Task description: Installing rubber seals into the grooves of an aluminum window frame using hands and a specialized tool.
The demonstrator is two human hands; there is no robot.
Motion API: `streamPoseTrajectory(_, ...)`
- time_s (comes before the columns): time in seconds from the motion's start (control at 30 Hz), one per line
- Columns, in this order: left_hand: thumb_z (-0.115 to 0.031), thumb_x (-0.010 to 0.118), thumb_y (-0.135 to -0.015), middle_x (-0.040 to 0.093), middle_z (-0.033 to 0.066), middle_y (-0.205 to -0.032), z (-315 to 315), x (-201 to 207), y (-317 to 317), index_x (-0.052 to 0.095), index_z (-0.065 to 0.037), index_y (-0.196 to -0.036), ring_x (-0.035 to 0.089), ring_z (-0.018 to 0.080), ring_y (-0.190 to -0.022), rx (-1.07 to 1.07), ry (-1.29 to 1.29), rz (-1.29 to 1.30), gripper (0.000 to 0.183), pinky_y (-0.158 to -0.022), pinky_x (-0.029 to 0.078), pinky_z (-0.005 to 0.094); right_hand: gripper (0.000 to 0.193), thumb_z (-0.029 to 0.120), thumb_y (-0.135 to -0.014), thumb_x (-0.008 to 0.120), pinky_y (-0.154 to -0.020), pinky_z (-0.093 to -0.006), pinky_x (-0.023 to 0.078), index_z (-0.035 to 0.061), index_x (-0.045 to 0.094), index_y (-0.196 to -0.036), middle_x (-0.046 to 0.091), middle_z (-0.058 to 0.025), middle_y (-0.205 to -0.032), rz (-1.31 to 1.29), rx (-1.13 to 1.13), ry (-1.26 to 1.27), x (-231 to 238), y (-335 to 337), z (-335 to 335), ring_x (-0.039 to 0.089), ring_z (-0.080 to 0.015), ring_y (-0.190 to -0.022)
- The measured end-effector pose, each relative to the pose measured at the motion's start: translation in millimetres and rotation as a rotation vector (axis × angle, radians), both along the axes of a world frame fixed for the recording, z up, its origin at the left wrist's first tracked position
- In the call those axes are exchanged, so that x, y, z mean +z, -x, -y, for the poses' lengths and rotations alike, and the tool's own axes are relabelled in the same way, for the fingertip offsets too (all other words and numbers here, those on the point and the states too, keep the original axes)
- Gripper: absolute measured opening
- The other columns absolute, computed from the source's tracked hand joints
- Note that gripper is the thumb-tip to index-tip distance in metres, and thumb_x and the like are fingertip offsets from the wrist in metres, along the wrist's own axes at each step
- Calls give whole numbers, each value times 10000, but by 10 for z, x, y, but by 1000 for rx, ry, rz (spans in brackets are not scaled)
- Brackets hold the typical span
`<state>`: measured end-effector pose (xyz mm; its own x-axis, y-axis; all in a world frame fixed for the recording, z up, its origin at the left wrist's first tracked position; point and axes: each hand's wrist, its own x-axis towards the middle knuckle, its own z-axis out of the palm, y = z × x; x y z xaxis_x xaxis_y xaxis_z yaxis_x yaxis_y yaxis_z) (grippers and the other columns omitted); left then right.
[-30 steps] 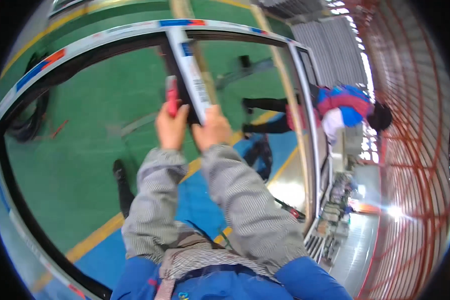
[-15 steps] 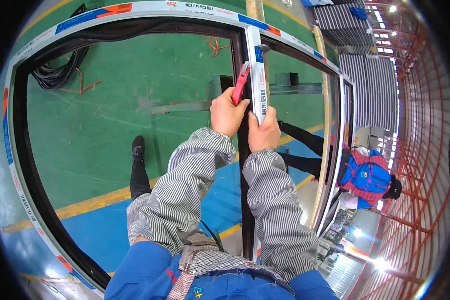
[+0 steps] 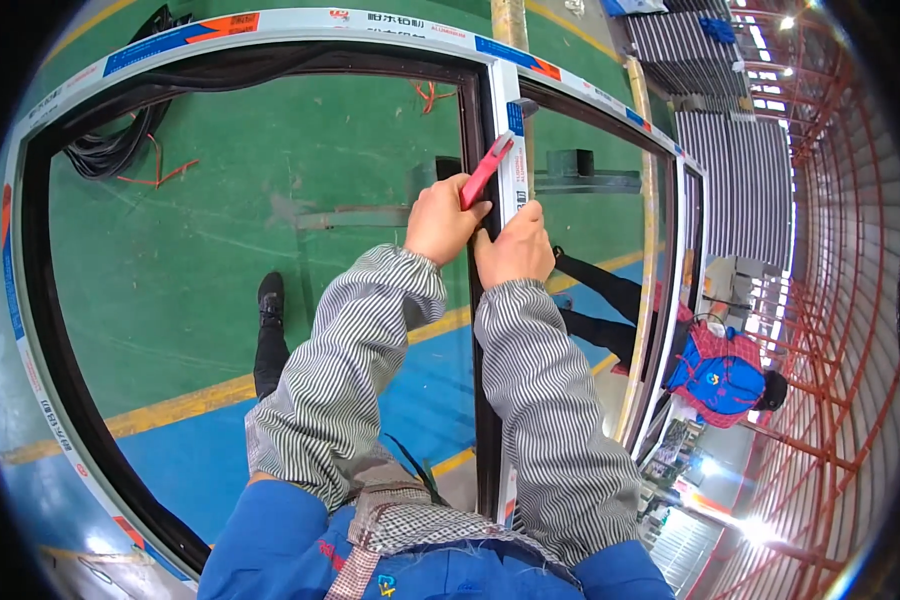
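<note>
My left hand (image 3: 440, 220) is closed round a red-handled tool (image 3: 484, 178) with a short grey metal tip; its exact kind is not clear. The tip lies over the white upright bar (image 3: 511, 172) of a large window frame. My right hand (image 3: 516, 246) is curled over the same bar just below the tool, its thumb at the bar's left edge, beside my left thumb. A black seal strip (image 3: 488, 350) runs along that edge and passes under both hands. What lies beneath my right fingers is hidden.
The frame's outer rim (image 3: 300, 22) surrounds us, with black strip (image 3: 225, 68) lying loosely along its top inner side. Coiled black strip (image 3: 120, 150) lies on the green floor at the far left. A co-worker in blue and red (image 3: 720, 375) stands to the right, by stacked grey profiles (image 3: 735, 185).
Both hands have shifted slightly left. The tool has tilted right, so its tip now lies over the white bar. My right hand has slid left, nearer the black strip.
</note>
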<state>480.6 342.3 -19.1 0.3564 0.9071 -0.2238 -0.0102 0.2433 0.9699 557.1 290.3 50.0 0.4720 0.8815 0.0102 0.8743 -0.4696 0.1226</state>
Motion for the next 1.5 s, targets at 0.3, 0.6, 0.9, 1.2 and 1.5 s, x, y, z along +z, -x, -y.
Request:
streamPoseTrajectory(0.3,-243,630,-851,611,93,-739,276,-120,209,601,-29,-1060,594,169,-584,170,190,213,300,-571,472,312,501,303,-690,707,-736,-479,494,1,432,-981,628,-232,-855,-38,-25,-85,-33,-81,-15,619,-410,-810)
streamPoseTrajectory(0.6,-297,451,-954,599,171,-817,1303,-233,410,462,-33,-1046,597,314,-626,-118,348,257,279,-574,470,427,381,326,-910,557,-827,-360,454,6,512,-1112,617,-147,-962,-580,122,-181,-15,-598,60,602,-284,-902)
streamPoseTrajectory(0.9,-326,469,-947,605,239,-801,1221,-264,175,512,-27,-1035,576,445,-766,-108,42,74,315,-645,441,493,511,389,-996,362,-989,-339,339,-29,415,-1286,505,-173,-1213,-676,109,-302,-277,-762,81,482,-261,-1131)
streamPoseTrajectory(1.2,-278,442,-961,596,253,-875,1604,-147,314,517,-19,-1024,581,449,-826,-389,291,104,277,-725,440,508,535,395,-1003,338,-1038,-338,294,-22,369,-1337,478,-172,-1268,-745,46,-238,-251,-782,165,434,-259,-1203)
streamPoseTrajectory(1.5,-333,476,-942,606,260,-864,579,-359,168,526,-11,-982,587,439,-821,-142,86,75,329,-685,449,509,533,417,-1006,313,-868,-291,427,-1,349,-1335,527,-114,-1147,-927,74,-176,-277,-736,186,532,-166,-972)
